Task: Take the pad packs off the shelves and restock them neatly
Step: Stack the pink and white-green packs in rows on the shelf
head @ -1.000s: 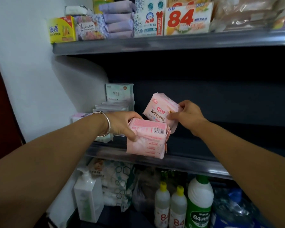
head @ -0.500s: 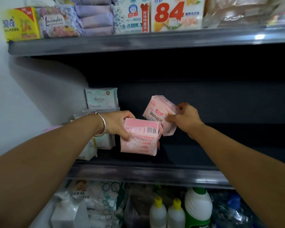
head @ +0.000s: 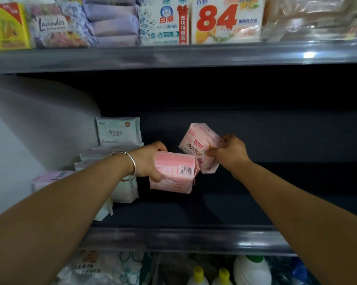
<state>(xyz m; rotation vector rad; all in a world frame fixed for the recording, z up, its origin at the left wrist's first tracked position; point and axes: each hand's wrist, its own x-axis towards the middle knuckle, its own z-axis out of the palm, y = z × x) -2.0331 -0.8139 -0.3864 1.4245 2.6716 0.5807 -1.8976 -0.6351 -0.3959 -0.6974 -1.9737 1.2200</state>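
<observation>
My left hand [head: 150,161] grips a pink pad pack with a barcode [head: 173,172], held just above the dark middle shelf [head: 194,208]. To its right, my right hand [head: 229,153] pinches a second pink pad pack [head: 196,145] by its right side; it is tilted and lifted off the shelf. The two packs touch or nearly touch at their near corners. Pale green and white pad packs [head: 119,131] stand stacked at the shelf's left end, behind my left wrist. A pink pack [head: 50,177] lies further left.
The upper shelf [head: 173,56] carries soap boxes, a lavender pack [head: 54,25] and purple packs [head: 113,23]. Below the front rail [head: 183,237] stand bleach bottles with yellow caps [head: 198,274] and a green-capped bottle [head: 251,270]. A white wall closes the left side.
Both hands have moved deeper into the middle shelf with their pink packs. The view has shifted up and closer.
</observation>
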